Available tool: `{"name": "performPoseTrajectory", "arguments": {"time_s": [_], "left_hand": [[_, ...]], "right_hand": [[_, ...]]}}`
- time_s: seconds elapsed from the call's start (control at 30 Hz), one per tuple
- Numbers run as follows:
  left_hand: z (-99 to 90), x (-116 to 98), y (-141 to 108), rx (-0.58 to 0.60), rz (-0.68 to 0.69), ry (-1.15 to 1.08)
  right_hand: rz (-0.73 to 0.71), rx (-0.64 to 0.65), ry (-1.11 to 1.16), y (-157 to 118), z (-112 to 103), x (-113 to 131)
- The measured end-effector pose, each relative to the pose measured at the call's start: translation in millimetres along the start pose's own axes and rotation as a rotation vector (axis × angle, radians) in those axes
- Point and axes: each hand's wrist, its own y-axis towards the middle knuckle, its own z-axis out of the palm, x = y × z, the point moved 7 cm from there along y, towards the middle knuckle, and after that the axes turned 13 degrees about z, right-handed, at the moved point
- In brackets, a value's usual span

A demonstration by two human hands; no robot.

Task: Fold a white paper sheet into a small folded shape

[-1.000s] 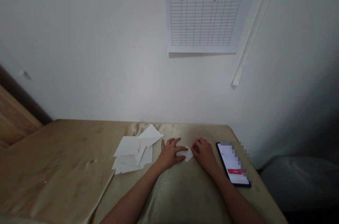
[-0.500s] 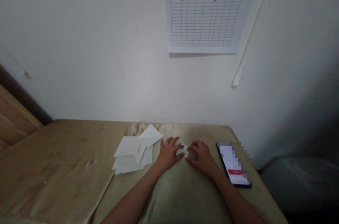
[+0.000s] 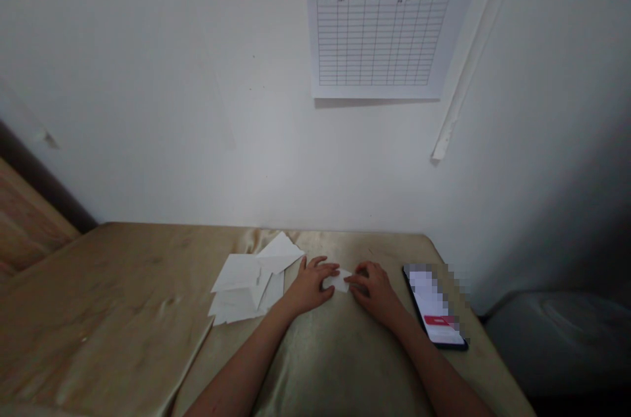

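A small piece of white paper (image 3: 338, 281) lies on the gold-brown cloth surface between my hands. My left hand (image 3: 311, 285) rests at its left side, fingers apart, with fingertips on the paper's upper left edge. From the right, my right hand (image 3: 372, 289) touches the paper's right corner with curled fingertips; whether they pinch it is too small to tell. Left of my left hand, several white paper sheets (image 3: 239, 271) overlap in a loose pile, one with its pointed corner toward the wall.
A phone (image 3: 434, 308) with a lit, partly pixelated screen lies right of my right hand. The cloth-covered surface (image 3: 123, 298) meets a white wall, where a printed table sheet (image 3: 379, 35) hangs. A wooden panel (image 3: 29, 213) stands at far left.
My left hand has shifted slightly left and its fingers have moved over the small paper. More of the paper shows between my hands. The right fingertips have moved slightly left.
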Motion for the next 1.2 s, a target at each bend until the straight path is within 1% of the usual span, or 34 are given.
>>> {"name": "performPoseTrajectory", "arguments": {"time_s": [0.33,0.53,0.77,1.2], "left_hand": [[-10.1,-12,0,-0.043,0.074,0.04],[-9.2,-11,2,-0.054,0.041,0.05],[-4.7,-5,3,-0.051,0.047,0.047],[-9.1,-10,5,-0.04,0.007,0.048]], "right_hand": [[0.038,0.005,0.006,2,1,-5],[0.037,-0.001,-0.002,2,2,-7],[0.036,0.0,-0.024,3,3,-5],[0.039,0.002,0.018,4,6,-8]]}}
